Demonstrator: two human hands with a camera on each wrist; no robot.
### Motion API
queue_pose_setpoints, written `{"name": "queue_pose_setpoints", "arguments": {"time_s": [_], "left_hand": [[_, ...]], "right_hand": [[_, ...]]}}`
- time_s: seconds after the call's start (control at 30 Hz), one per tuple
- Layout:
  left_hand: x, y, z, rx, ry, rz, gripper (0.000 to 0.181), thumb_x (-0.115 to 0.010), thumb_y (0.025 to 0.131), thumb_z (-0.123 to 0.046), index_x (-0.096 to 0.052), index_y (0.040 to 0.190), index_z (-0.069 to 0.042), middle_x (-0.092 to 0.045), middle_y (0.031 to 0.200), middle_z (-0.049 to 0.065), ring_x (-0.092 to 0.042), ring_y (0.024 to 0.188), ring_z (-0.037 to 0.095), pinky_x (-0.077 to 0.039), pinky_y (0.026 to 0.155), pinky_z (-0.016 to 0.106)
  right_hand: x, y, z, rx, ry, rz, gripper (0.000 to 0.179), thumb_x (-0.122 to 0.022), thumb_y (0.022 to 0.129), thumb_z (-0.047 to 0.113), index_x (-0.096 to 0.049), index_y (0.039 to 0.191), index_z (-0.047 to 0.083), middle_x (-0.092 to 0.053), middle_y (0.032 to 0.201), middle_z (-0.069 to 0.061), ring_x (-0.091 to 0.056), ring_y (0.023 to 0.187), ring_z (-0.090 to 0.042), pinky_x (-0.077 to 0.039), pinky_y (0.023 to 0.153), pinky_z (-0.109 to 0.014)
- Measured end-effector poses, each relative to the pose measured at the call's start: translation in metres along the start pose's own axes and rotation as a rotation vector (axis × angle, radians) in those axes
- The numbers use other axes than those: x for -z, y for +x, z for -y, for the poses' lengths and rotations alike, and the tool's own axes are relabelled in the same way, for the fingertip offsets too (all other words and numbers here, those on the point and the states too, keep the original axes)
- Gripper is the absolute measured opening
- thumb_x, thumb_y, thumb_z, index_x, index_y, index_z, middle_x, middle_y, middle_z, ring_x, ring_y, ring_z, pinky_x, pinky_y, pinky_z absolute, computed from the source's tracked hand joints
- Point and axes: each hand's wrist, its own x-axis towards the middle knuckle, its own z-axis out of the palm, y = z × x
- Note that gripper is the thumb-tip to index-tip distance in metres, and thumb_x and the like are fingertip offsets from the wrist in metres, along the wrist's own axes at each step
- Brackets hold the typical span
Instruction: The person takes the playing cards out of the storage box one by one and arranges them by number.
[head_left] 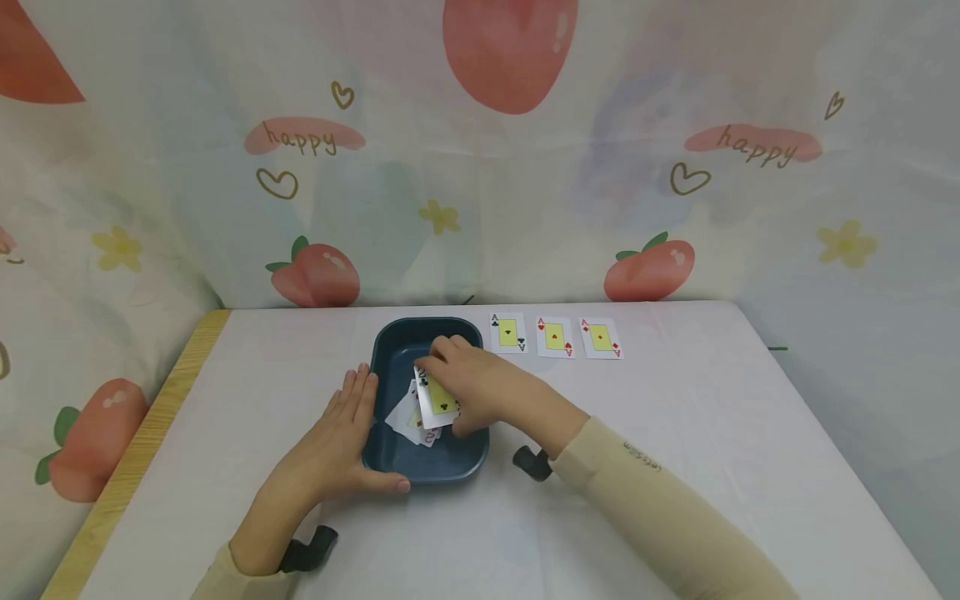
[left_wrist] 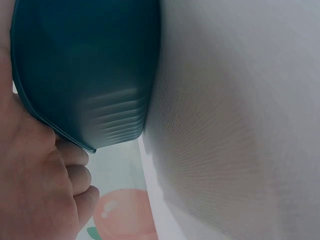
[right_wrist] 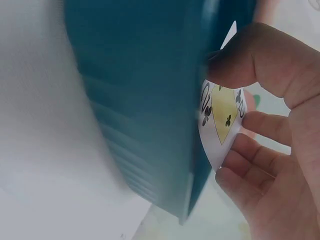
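My right hand (head_left: 480, 385) pinches a playing card, the two of clubs (right_wrist: 224, 117), between thumb and fingers above the inside of a dark blue tray (head_left: 429, 468). In the right wrist view the card bends slightly and the tray's side wall partly hides the hand's work. Several loose white cards (head_left: 405, 419) lie overlapped on the tray floor, partly covered by the held card. My left hand (head_left: 326, 446) rests along the tray's left rim, fingers straight and thumb spread by the near corner. The left wrist view shows its fingers (left_wrist: 80, 177) at the tray's edge.
To the right of the tray, an ace of clubs (head_left: 508, 333), ace of hearts (head_left: 556, 337) and ace of diamonds (head_left: 601, 338) lie face up in a row on the white tablecloth (head_left: 675, 433). Behind hangs a printed curtain (head_left: 525, 208). Bare wood (head_left: 127, 467) edges the table's left side.
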Motion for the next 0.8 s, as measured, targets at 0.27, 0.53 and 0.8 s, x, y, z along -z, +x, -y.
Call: {"name": "queue_pose_setpoints", "arguments": {"time_s": [0.27,0.53,0.8], "left_hand": [[0.0,0.001,0.0,0.008,0.0,-0.003,0.151,-0.076,0.053,-0.084,-0.01,0.158,0.001,-0.002,0.167,0.019,-0.002,0.154,0.037,-0.016,0.122,0.054],[0.001,0.0,-0.002,0.015,-0.003,-0.001,0.151,-0.077,0.052,-0.084,-0.011,0.158,0.002,-0.003,0.167,0.02,-0.004,0.154,0.038,-0.016,0.122,0.054],[0.002,0.0,-0.002,0.022,-0.006,0.006,0.151,-0.077,0.052,-0.083,-0.01,0.158,0.002,-0.002,0.167,0.019,-0.003,0.154,0.038,-0.016,0.122,0.054]], "right_hand": [[0.013,-0.01,-0.01,-0.041,-0.007,-0.01,0.094,-0.086,0.068,0.033,-0.044,0.15,0.014,-0.045,0.132,0.0,-0.04,0.114,-0.014,-0.048,0.097,-0.024],[0.018,-0.019,-0.018,-0.069,-0.001,-0.019,0.092,-0.085,0.068,0.03,-0.045,0.149,0.014,-0.045,0.131,-0.001,-0.04,0.115,-0.014,-0.049,0.096,-0.024],[0.019,-0.029,-0.029,-0.096,0.037,-0.03,0.092,-0.087,0.068,0.032,-0.045,0.149,0.013,-0.045,0.132,-0.003,-0.041,0.116,-0.017,-0.05,0.094,-0.026]]}}
